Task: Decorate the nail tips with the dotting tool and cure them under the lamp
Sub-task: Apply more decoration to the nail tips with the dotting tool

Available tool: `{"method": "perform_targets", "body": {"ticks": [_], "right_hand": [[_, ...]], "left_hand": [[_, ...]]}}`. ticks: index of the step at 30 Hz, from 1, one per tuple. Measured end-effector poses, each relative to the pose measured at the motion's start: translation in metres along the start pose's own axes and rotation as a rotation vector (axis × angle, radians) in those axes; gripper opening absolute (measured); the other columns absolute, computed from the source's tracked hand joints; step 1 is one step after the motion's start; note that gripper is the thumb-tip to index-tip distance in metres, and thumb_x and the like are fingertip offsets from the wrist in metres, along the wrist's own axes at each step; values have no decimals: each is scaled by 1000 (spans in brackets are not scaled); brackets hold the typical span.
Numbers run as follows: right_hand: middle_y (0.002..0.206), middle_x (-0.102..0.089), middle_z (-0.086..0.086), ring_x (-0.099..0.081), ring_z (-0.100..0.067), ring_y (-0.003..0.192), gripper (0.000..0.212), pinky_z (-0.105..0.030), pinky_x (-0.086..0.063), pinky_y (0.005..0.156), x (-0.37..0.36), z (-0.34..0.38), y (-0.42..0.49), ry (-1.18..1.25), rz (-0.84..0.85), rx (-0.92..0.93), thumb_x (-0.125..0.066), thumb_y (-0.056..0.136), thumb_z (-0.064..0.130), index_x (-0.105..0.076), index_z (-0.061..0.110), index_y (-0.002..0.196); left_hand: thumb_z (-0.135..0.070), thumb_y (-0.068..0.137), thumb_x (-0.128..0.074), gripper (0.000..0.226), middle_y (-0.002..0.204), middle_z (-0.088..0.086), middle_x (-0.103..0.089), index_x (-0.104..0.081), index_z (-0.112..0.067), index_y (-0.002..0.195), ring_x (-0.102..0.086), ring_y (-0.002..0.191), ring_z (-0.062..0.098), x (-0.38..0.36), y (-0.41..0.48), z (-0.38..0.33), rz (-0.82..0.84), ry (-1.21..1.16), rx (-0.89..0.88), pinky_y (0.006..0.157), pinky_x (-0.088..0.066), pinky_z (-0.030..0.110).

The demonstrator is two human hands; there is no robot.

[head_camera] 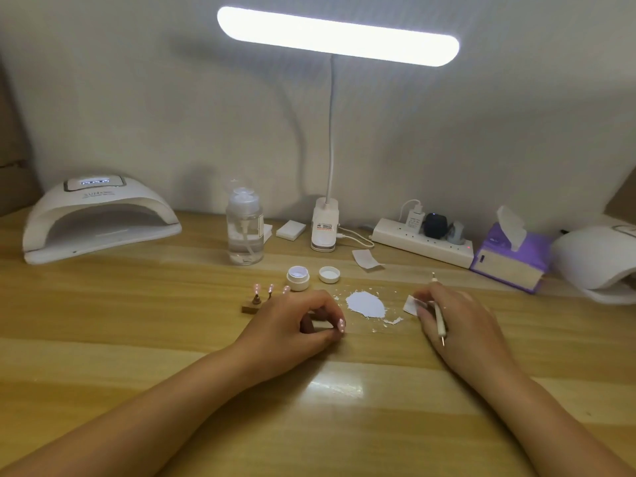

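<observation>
Nail tips: three pink nail tips (pixel 271 288) are standing upright on pegs in a row, just beyond the left hand's knuckles; the rightmost is sitting almost against the hand.
Dotted tip: one more pink tip with pale dots (pixel 341 325) is showing at the left fingertips; cannot tell whether it is pegged or pinched loose.
Wooden stand (pixel 250 307): is lying on the table, its left end sticking out and the rest running under the left hand.
Left hand (pixel 299 321): fingers are curling down and the thumb is closing against them, gripping the stand's right end.
Dotting tool (pixel 438 315): is lying slantwise across the right hand, far tip pointing away, near tip poking out toward the person.
Right hand (pixel 461 321): fingers are clamping the tool's shaft while the fingertips are pressing a small white pad (pixel 411 302).
White powder pile (pixel 365 303): is sitting between the two hands, crumbs scattered around it.
Open jar (pixel 298 277) and lid (pixel 329 274): are standing side by side just behind the powder.
Curing lamp (pixel 98 218): is sitting far left, well apart from the tips, display glowing.
Table (pixel 137 321): is also carrying a pump bottle (pixel 245 232), a lit desk lamp (pixel 339 36), a power strip (pixel 423 241) and a purple tissue box (pixel 509 259).
</observation>
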State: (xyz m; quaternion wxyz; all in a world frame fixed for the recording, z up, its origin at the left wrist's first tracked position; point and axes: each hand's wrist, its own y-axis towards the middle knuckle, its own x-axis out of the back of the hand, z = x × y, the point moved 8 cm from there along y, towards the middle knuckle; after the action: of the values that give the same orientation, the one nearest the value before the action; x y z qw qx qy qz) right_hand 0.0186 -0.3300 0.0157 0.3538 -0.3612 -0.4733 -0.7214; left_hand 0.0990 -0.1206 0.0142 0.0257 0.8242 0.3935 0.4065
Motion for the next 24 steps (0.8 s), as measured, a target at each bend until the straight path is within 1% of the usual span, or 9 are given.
{"method": "perform_targets", "body": {"ticks": [4, 7, 10, 13, 14, 17, 20, 22, 24], "right_hand": [[89, -69, 0, -62, -29, 86, 9, -40, -48, 74, 4, -2, 0, 8, -54, 24, -66, 91, 12, -65, 19, 96], [88, -66, -4, -59, -29, 82, 13, -39, -47, 70, 15, -4, 0, 62, -187, 39, -64, 88, 2, -64, 13, 94], [89, -62, -7, -55, -24, 82, 12, -36, -42, 68, 34, -1, -1, 192, -376, 30, -60, 89, -4, -63, 6, 95], [83, -62, -7, -56, -24, 76, 11, -37, -46, 65, 45, 14, -4, 326, -459, 60, -63, 89, -7, -64, 4, 91], [82, -62, -6, -57, -22, 75, 12, -33, -46, 64, 44, 22, -7, 384, -447, 72, -64, 89, -6, -64, 6, 90], [79, -65, 5, -58, -11, 70, 12, -24, -45, 60, 30, 50, -17, 564, -327, 116, -65, 90, 3, -63, 14, 87], [75, -64, 11, -60, -11, 70, 7, -26, -47, 60, 16, 76, -25, 536, -218, 217, -63, 84, 11, -64, 16, 88], [73, -63, 9, -60, -11, 67, 8, -30, -47, 60, 15, 86, -26, 494, -188, 293, -65, 81, 11, -65, 16, 87], [72, -63, 8, -60, -11, 65, 11, -32, -48, 58, 14, 92, -27, 447, -169, 359, -70, 80, 7, -67, 15, 87]], "left_hand": [[-15, 85, -75, 15, 89, -26, -69, -68, -29, 86, -67, 66, 16, 0, -1, -1, -3, 5, -2, 83, -25, -9], [-16, 84, -75, 15, 82, -35, -66, -68, -30, 85, -67, 66, 13, 0, -1, 0, -2, 15, 1, 81, -21, -12], [-16, 85, -75, 13, 88, -25, -71, -70, -28, 87, -67, 67, 13, -1, 0, 2, 6, -11, -7, 75, -35, -2], [-16, 86, -73, 10, 95, -17, -73, -70, -25, 90, -69, 73, 17, -2, 1, 4, 12, -36, -3, 68, -38, 5], [-16, 87, -73, 9, 95, -17, -73, -70, -24, 90, -70, 74, 16, -2, 1, 5, 10, -40, -1, 70, -38, 7], [-19, 88, -73, 5, 96, -16, -73, -70, -22, 91, -68, 71, 7, -2, 2, 7, 1, -52, 1, 75, -40, 21], [-18, 88, -72, 5, 93, -15, -72, -69, -22, 90, -57, 56, 2, -1, 2, 4, -23, -59, -25, 62, -40, 18], [-15, 88, -71, 6, 91, -16, -72, -69, -20, 90, -54, 52, 2, 0, 2, 3, -35, -61, -35, 57, -38, 15], [-14, 88, -71, 8, 86, -20, -69, -68, -22, 89, -55, 52, 5, 2, 3, 3, -48, -61, -44, 55, -41, 15]]}}
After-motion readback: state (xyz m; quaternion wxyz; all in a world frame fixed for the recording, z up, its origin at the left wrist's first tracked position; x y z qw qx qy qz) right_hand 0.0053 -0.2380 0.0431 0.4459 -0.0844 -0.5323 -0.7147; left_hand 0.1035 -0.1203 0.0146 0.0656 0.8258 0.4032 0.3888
